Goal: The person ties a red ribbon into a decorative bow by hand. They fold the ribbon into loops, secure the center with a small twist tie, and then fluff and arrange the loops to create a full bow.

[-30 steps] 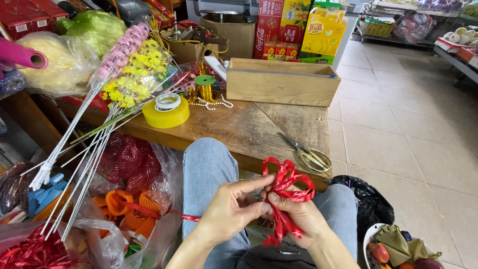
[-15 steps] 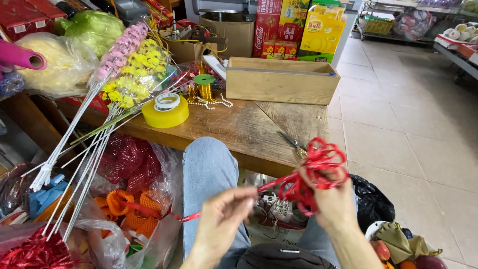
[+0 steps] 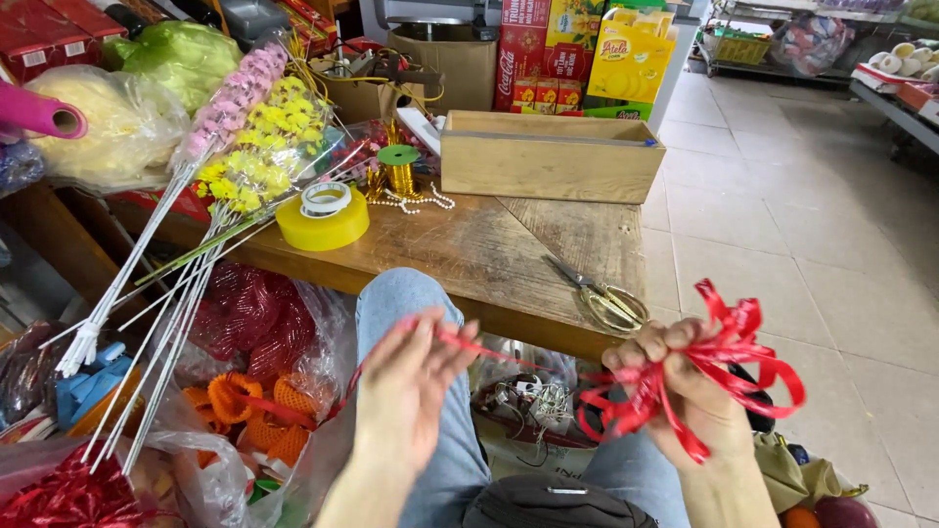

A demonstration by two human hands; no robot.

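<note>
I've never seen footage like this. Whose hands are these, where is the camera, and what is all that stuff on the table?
There is no machine here: a seated person works with two bare hands, and one camera worn on the head looks down at them, so you see what that person sees. The right hand grips a bunch of looped red ribbon. The left hand pinches a thin red strand that runs across to the bunch. Ahead is a wooden table with scissors, a yellow tape roll, a spool of gold ribbon and a long wooden box. Pink and yellow artificial flower stems lean at the left, above bags of red and orange netting.
</note>
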